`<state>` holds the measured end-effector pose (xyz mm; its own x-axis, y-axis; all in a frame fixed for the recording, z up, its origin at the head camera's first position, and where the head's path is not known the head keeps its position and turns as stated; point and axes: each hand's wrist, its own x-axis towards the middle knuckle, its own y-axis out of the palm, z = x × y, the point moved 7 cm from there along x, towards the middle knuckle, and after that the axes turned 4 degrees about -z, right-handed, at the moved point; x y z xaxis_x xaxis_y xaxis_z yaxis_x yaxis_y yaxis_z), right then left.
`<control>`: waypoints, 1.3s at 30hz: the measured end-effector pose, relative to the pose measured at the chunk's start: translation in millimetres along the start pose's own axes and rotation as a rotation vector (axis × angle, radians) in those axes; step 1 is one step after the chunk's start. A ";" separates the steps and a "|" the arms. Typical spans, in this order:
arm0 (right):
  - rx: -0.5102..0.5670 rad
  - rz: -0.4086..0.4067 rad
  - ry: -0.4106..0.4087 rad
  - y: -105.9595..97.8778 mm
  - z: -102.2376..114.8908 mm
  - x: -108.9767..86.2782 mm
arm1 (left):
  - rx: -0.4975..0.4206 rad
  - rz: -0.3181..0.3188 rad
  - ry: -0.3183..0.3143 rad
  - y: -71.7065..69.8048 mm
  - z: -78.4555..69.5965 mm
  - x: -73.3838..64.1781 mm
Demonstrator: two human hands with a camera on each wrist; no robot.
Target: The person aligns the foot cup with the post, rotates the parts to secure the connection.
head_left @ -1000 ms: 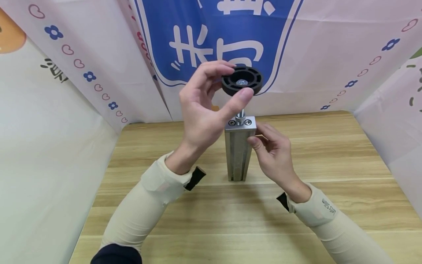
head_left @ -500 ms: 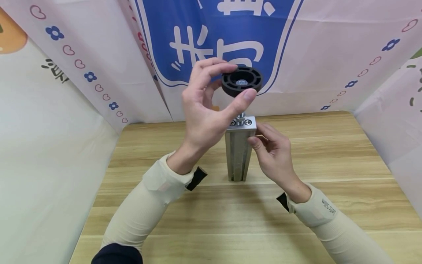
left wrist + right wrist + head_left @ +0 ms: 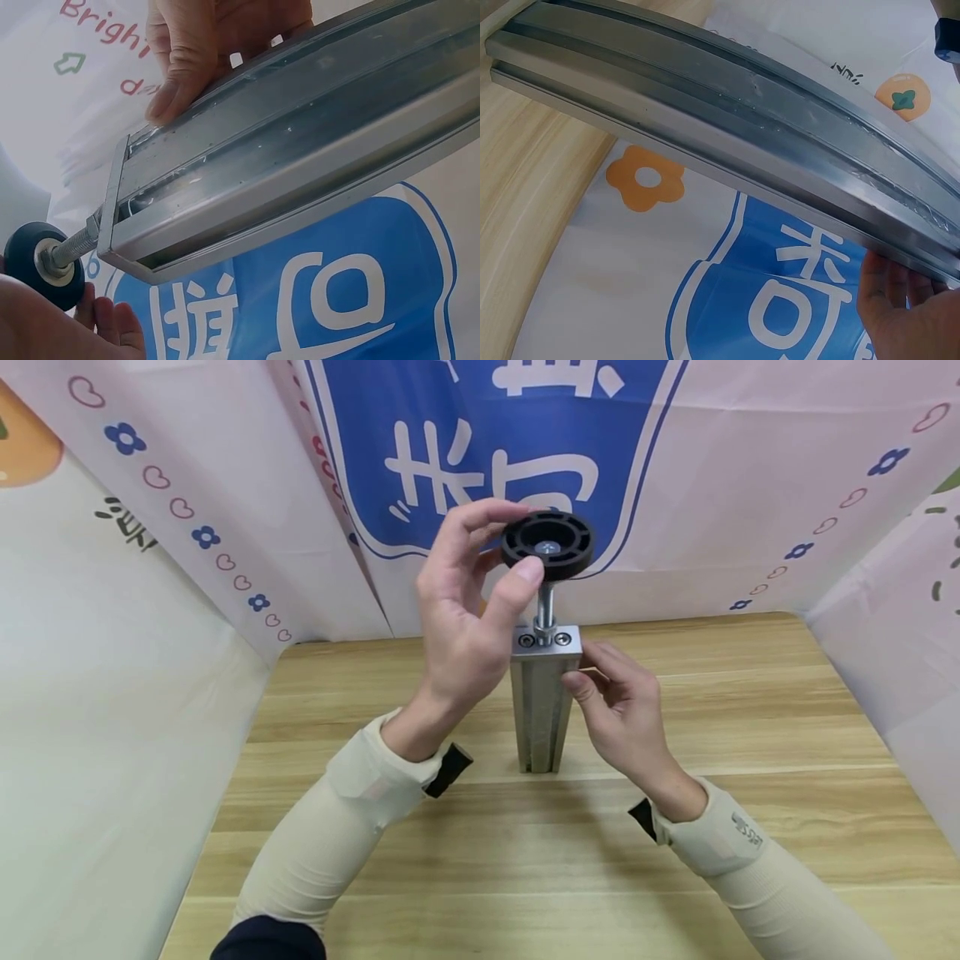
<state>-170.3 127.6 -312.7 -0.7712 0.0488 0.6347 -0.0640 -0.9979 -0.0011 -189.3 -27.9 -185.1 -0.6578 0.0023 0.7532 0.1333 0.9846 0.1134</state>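
Observation:
A metal T-slot profile (image 3: 542,718) stands upright on the table, capped by a plate (image 3: 545,648) with two screws. From the cap rises a threaded bolt (image 3: 546,603) with a nut at its base and a black round levelling foot (image 3: 573,560) on top. My left hand (image 3: 465,610) holds the foot's rim from the left, thumb in front and fingers behind. Lower down, my right hand (image 3: 626,710) pinches the profile's upper right side. In the left wrist view, the foot (image 3: 22,251) and its bolt join the profile's end (image 3: 300,150).
The wood-grain table (image 3: 720,852) reaches back to a printed cloth backdrop (image 3: 720,510), close behind the profile. Cloth side walls (image 3: 112,693) flank the table. A small black wrist camera (image 3: 447,768) sits at my left cuff.
My left thumb has slid leftward along the front of the foot's rim, uncovering more of the bolt. The right hand and the profile stay put.

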 end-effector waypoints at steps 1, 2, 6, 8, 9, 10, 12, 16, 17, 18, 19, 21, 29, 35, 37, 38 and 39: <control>-0.003 0.000 -0.001 0.0 0.1 0.0 | -0.005 0.000 -0.005 -0.3 0.1 0.0; -0.004 -0.001 -0.001 -0.1 0.3 0.0 | -0.010 0.001 -0.012 -0.4 0.2 0.1; -0.013 0.002 -0.001 0.0 0.4 -0.3 | -0.032 0.012 -0.020 0.6 -0.7 0.3; -0.014 0.000 -0.001 -0.2 -0.2 -0.6 | -0.044 0.011 -0.022 1.0 -1.4 0.0; -0.016 0.000 -0.002 -0.2 -0.6 -0.8 | -0.046 0.009 -0.023 1.1 -1.7 -0.2; -0.017 0.000 -0.001 -0.3 -0.8 -1.0 | -0.044 0.007 -0.022 1.0 -1.9 -0.6; -0.016 -0.003 0.000 -0.4 -1.4 -1.4 | -0.048 -0.003 -0.032 0.5 -1.6 -1.0; -0.022 -0.004 0.000 -0.5 -2.3 -1.9 | -0.060 -0.013 -0.034 -0.5 -1.1 -0.3; -0.022 -0.005 0.000 -0.6 -2.5 -2.0 | -0.072 -0.016 -0.035 -0.7 -1.1 0.0; -0.025 -0.002 -0.001 -0.6 -2.6 -2.1 | -0.075 -0.018 -0.032 -1.0 -1.1 0.3; -0.025 -0.001 -0.001 -0.6 -2.4 -2.0 | -0.077 -0.022 -0.028 -1.5 -1.3 0.5; -0.022 0.000 0.002 -0.3 -1.7 -1.7 | -0.080 -0.028 -0.021 -2.2 -1.9 0.8; -0.014 0.005 -0.004 -0.3 -0.7 -0.6 | -0.068 -0.036 -0.023 -2.8 -2.1 -0.9; -0.013 -0.001 -0.004 -0.3 -0.5 -0.6 | -0.036 -0.039 -0.009 -4.5 -1.5 -1.0; -0.018 -0.001 -0.004 -0.2 -0.3 -0.4 | -0.037 -0.038 -0.010 -4.5 -1.0 -1.0; -0.019 -0.001 -0.005 -0.1 -0.1 -0.1 | -0.036 -0.037 -0.011 -4.4 -0.6 -1.1; -0.024 0.000 -0.007 0.0 0.1 0.0 | -0.036 -0.036 -0.012 -4.1 -0.1 -1.1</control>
<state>-170.3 127.6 -312.5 -0.7670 0.0482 0.6398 -0.0788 -0.9967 -0.0194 -189.1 -32.0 -186.3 -0.6715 -0.0303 0.7404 0.1362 0.9771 0.1635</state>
